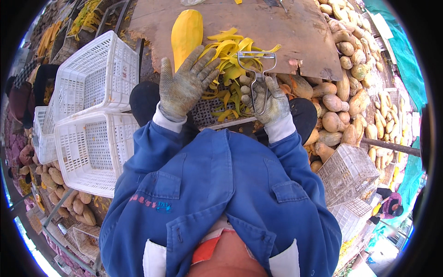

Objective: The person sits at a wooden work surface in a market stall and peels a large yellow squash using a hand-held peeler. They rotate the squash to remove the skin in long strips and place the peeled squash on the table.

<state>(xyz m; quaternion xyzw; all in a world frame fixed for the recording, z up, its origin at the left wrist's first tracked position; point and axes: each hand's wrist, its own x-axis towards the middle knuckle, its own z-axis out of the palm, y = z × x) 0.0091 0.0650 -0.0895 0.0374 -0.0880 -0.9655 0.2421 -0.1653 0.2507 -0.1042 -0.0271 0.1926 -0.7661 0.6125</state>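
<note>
Both my hands wear stained, dotted work gloves with palms turned up. My left hand [189,83] is spread flat and holds nothing. Just beyond its fingers lies a peeled yellow squash [187,33] on a worn wooden board [283,34], its lower end partly hidden by the glove. In my right hand [271,102] rests a wide metal Y-shaped peeler [256,74], its handle across the palm with the fingers curled about it and its blade pointing away from me. Between the hands, a heap of yellow-green peel strips [235,69] spills off the board into a white plastic crate [207,112].
White plastic crates [107,72] stand at my left. Unpeeled squashes [334,104] are piled along my right, with a dirty crate [346,173] behind them. Another person [389,207] sits at far right; part of one more [27,90] shows at far left.
</note>
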